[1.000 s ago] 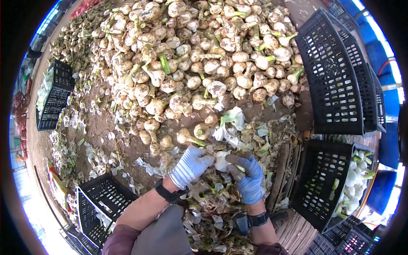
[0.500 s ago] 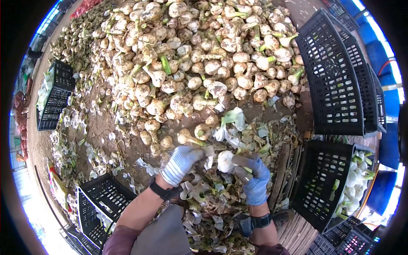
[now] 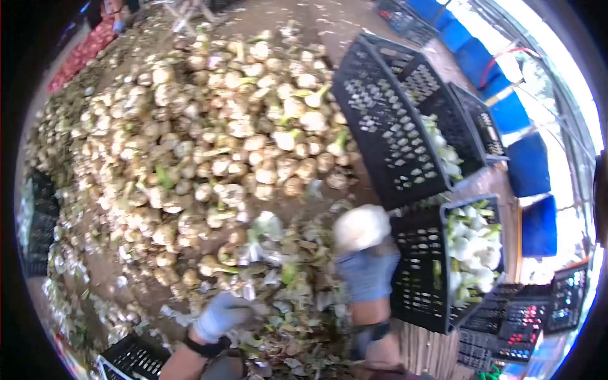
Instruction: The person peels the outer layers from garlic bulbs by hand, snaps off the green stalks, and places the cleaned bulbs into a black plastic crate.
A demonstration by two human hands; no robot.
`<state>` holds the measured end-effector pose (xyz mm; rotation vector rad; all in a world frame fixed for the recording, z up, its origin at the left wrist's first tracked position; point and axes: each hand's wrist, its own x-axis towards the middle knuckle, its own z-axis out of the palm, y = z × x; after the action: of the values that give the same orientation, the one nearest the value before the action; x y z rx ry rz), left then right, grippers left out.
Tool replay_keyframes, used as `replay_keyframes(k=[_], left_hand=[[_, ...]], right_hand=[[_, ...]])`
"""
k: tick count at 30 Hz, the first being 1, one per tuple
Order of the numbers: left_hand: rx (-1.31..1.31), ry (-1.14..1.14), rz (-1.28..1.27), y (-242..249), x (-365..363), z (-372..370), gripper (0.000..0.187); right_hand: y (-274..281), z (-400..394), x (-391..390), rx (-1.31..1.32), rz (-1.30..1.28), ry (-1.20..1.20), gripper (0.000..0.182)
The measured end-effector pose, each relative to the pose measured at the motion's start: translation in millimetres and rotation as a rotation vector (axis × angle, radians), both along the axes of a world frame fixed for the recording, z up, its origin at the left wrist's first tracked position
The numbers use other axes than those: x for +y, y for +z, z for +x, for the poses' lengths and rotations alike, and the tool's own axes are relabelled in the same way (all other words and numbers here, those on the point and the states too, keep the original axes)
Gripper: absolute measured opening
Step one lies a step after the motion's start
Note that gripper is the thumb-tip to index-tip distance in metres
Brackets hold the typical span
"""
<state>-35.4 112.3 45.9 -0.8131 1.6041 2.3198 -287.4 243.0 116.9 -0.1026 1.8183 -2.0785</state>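
Observation:
My right hand [image 3: 366, 273], in a blue-grey glove, grips a peeled white garlic bulb [image 3: 362, 228]. Motion blurs both, and they overlap the near edge of a black crate of white bulbs [image 3: 474, 250] on the right. Lower and to the left, my left hand [image 3: 221, 315] wears a pale glove. Its fingers are curled together over the litter of peeled skins [image 3: 297, 310]; whatever they pinch, I cannot tell. Ahead of both hands spreads a large heap of unpeeled garlic [image 3: 253, 145], with dirty skins and some green stems.
Behind the near crate stands a taller black crate [image 3: 392, 126], with white bulbs beyond its wall. Another crate [image 3: 133, 358] is at the lower left, and one [image 3: 41, 221] at the far left. Blue containers [image 3: 535, 164] line the right side. Red net sacks [image 3: 85, 54] lie far left, beside a person's hand [image 3: 118, 26].
My right hand has swung up with the bulb toward the right-hand crate, away from my left hand. My left hand has dropped back to the lower left. The view has turned right.

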Motion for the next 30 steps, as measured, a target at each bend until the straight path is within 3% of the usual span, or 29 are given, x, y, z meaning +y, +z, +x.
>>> replay_keyframes(k=[1,3,4,6,7,8,9,11,13,15,20,25,27,28,30], left_hand=[[-0.071,-0.219,-0.187,13,3,-10,0.022],[0.107,-0.767,-0.843,10,5,-17,0.026],[0.109,-0.770,-0.845,8,5,-20,0.026],[0.136,-0.191,-0.857,5,10,-22,0.034],[0.110,-0.195,-0.868,29,-3,-36,0.042],[0.353,0.051,-0.960,9,-3,-31,0.044],[0.171,0.066,-0.900,47,-8,-37,0.044],[0.239,0.221,-0.766,32,-8,-31,0.037],[0.054,0.225,-0.333,44,-11,-28,0.034],[0.128,0.331,-0.403,26,-3,-16,0.026],[0.096,0.212,-0.508,23,-10,11,0.023],[0.067,0.216,-0.623,20,-14,36,0.014],[0.047,0.208,-0.713,12,-13,43,0.014],[0.042,0.201,-0.843,6,-12,45,0.014],[0.017,0.264,-1.035,14,-15,48,0.017]], right_hand=[[-1,-35,12,-0.533,-0.783,-0.071,0.040],[53,-37,-15,-0.287,-0.869,0.038,0.037],[44,-39,-19,-0.266,-0.801,0.155,0.042],[5,-27,-19,-0.368,-0.605,0.381,0.062],[-5,-4,-22,-0.514,-0.476,0.349,0.069],[-22,18,-24,-0.498,-0.394,0.423,0.066],[-39,42,-28,-0.486,-0.320,0.511,0.063],[-54,87,-36,-0.569,-0.294,0.592,0.064],[-63,113,-38,-0.595,-0.253,0.638,0.065],[-75,129,-35,-0.841,-0.352,0.612,0.064],[-84,154,-29,-1.133,-0.321,0.656,0.051],[-102,181,-34,-1.276,-0.331,0.639,0.051],[-89,186,-43,-1.089,-0.300,0.749,0.051],[-78,183,-41,-0.461,0.127,1.022,0.049],[-91,179,-49,-0.519,0.245,0.819,0.045]])
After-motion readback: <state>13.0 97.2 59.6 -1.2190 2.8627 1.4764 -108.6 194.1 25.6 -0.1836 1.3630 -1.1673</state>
